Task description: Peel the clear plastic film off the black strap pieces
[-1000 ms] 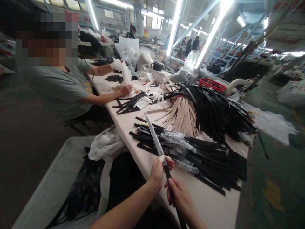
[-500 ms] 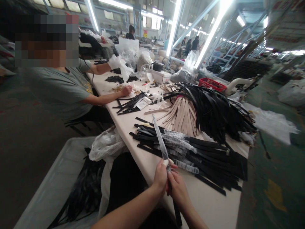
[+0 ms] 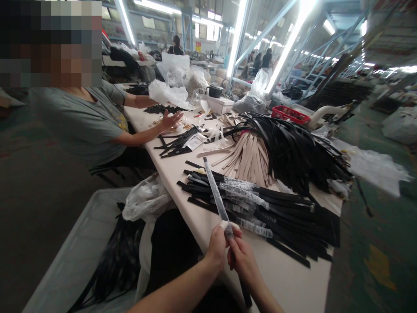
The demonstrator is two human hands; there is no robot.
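A long black strap [image 3: 215, 190], its upper part covered in clear plastic film, points up and away from my hands. My left hand [image 3: 217, 244] is closed round it, with pale covers on the fingertips. Just to the right, my right hand [image 3: 240, 254] grips the same strap, touching my left. The strap's bare black end hangs below my right hand, over the table edge. Beyond my hands lies a pile of black straps [image 3: 286, 217], several with crinkled plastic round them.
Tan straps [image 3: 250, 158] and a large black bundle [image 3: 289, 152] lie farther back on the white table [image 3: 276, 278]. A red basket [image 3: 289, 114] stands behind them. A person [image 3: 87, 121] sits at left, above a grey bin [image 3: 81, 243] of black straps.
The film-covered strap has tilted slightly left and its tip is a little lower. My hands stay together on it. The other person's nearer hand has lifted and opened.
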